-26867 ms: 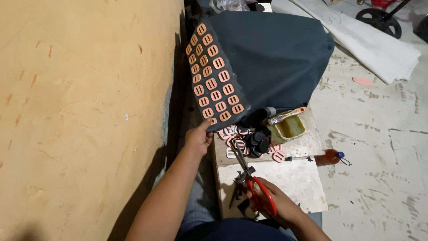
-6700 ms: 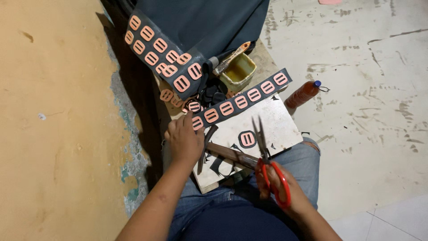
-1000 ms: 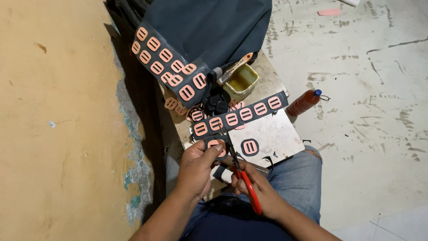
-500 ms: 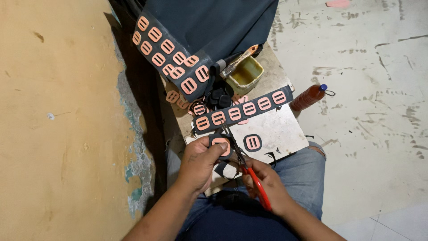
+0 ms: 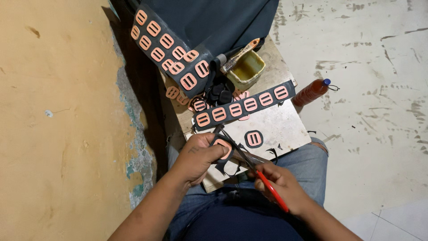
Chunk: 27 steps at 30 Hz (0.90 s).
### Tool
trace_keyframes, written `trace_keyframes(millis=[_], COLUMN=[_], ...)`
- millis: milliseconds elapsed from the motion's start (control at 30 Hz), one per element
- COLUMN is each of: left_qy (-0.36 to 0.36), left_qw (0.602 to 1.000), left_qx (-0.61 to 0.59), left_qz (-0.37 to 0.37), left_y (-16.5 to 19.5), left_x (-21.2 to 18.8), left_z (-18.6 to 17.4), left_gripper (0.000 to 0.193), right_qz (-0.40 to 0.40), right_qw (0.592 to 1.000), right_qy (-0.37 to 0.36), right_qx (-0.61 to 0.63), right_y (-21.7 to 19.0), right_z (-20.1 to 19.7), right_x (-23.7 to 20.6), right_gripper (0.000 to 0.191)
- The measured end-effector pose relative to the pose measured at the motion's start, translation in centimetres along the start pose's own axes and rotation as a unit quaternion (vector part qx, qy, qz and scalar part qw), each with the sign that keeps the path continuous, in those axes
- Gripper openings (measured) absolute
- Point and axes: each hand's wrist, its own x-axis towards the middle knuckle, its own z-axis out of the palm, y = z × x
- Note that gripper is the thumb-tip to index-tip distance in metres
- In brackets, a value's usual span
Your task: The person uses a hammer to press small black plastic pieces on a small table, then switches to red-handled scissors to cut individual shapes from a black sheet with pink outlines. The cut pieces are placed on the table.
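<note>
My left hand pinches a small dark piece with an orange buckle-shaped patch over the near edge of a white board. My right hand grips red-handled scissors, whose blades reach up to that piece. A dark strip carrying several orange patches lies across the board just beyond. One trimmed patch rests alone on the board. A large dark sheet with rows of orange patches along its edge hangs at the top.
A yellow tin with a brush in it stands on the small wooden table. A brown bottle lies on the concrete floor to the right. An ochre wall closes off the left side. My jeans show below.
My left hand has turned the small piece slightly and the scissors have shifted along its edge. The view has drifted a little; the strip and board stay where they were.
</note>
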Motion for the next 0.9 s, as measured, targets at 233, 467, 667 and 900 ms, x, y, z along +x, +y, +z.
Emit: trace_keyframes(millis=[233,467,667,900], left_qy=[0.007,0.093,0.144,0.105], left_qw=[0.993,0.991,0.977,0.989], left_qx=[0.106,-0.066,-0.026,0.004], left_qz=[-0.052,0.065,0.156,0.1], left_y=[1.5,-0.7,-0.9,-0.5], left_x=[-0.4,0.2,0.1,-0.5], left_z=[-0.1,2.5,2.6,2.5], left_gripper=[0.017,0.017,0.017,0.015], right_qz=[-0.02,-0.048,-0.091,-0.117], right_qw=[0.998,0.997,0.991,0.988], right_qy=[-0.015,0.012,-0.087,-0.073], right_qx=[-0.051,0.067,-0.037,-0.065], right_y=[-0.1,1.1,0.1,-1.1], right_z=[-0.7,1.2,1.7,2.2], right_x=[-0.7,0.5,0.2,0.6], right_gripper=[0.036,0.038,0.053,0.052])
